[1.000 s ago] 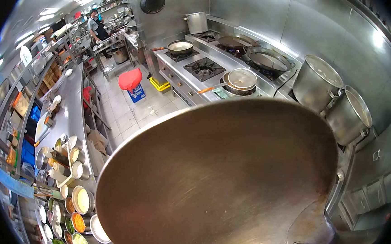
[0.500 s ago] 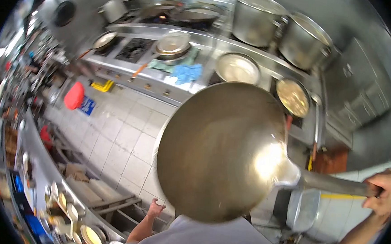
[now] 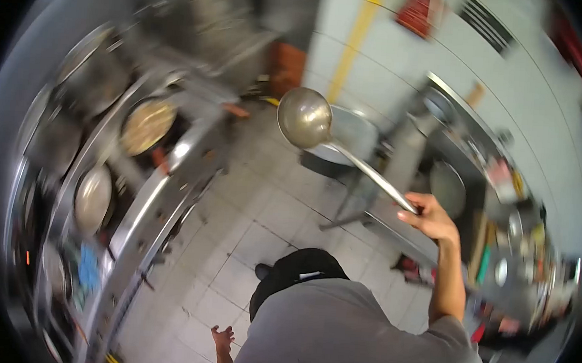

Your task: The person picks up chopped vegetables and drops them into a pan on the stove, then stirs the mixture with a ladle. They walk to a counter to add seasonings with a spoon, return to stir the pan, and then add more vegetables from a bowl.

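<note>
My right hand (image 3: pixel 431 217) is closed around the end of a metal ladle (image 3: pixel 367 168). The ladle's round bowl points away to the upper left, in the air over the floor and partly in front of a grey bin (image 3: pixel 358 133). Low in the view, my left hand (image 3: pixel 223 339) hangs beside my body with its fingers apart and nothing in it.
On the left runs a steel stove (image 3: pixel 142 201) with a pan of food (image 3: pixel 149 126), another pan (image 3: pixel 94 198), large pots and a blue cloth (image 3: pixel 89 268). To the right, a steel sink unit (image 3: pixel 395 235) holds a round pan (image 3: pixel 447 189). Cluttered containers stand beyond it.
The view has turned right, from the stove toward the sink. The ladle, which loomed close to the camera, is now farther away and lower, still in my right hand. My left hand stays empty.
</note>
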`<state>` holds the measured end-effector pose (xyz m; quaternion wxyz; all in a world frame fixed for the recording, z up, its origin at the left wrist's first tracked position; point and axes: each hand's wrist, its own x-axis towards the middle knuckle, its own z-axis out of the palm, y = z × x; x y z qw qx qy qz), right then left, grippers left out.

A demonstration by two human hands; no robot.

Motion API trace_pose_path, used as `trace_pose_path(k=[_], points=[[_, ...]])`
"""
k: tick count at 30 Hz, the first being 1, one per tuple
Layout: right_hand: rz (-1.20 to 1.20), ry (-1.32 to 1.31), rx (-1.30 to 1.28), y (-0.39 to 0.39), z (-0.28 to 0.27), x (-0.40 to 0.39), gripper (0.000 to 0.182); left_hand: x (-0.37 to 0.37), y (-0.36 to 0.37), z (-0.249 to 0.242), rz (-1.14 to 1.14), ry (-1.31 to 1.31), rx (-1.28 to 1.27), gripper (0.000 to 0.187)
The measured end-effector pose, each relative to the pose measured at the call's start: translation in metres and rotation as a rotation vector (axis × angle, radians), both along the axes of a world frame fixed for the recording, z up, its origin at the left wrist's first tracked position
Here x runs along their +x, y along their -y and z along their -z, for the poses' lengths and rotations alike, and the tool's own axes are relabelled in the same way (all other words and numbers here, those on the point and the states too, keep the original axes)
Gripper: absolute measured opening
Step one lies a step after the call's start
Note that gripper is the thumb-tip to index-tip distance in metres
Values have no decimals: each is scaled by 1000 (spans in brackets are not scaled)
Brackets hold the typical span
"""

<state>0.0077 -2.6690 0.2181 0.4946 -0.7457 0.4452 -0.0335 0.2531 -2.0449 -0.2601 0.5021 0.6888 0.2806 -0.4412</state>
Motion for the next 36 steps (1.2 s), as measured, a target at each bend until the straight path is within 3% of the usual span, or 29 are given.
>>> trace_pose_path(k=[3,4,6,10,11,13,15,17,20,23,27,30,31,34,36], points=[[485,240,107,-17,41,-84,23,48,22,13,116,-87,-63,67],[549,326,91,-19,57,-111,25,58,35,19,122,-141,-82,65],[643,494,51,-21,79,-160,30,69,71,10,285,36,19,66],[920,541,-31,2,88,-230,42,73,150,-18,444,236,48,67],[953,389,-134,16,97,-256,47,72,168,-23,483,276,32,67],[948,128,-439,58,132,-304,56,59,197,-29,551,349,-1,67],[902,-174,-768,97,130,-326,59,29,227,-47,622,387,0,70],[912,-189,-798,143,147,-354,61,-3,242,-52,681,410,-22,72],[781,-428,-930,183,153,-383,65,-49,247,-56,741,409,-68,73],[638,-517,-821,158,141,-402,70,-97,241,-57,691,432,-105,72],[598,-164,-973,134,197,-426,62,-155,204,-48,598,279,-47,71],[969,374,-19,134,179,-411,42,-171,175,-42,604,153,46,70],[1005,552,106,140,183,-416,36,-169,163,-29,577,124,47,69],[997,1047,472,158,190,-428,19,-172,163,-52,635,211,128,68],[970,1258,703,159,188,-437,20,-167,168,-61,626,259,71,68]])
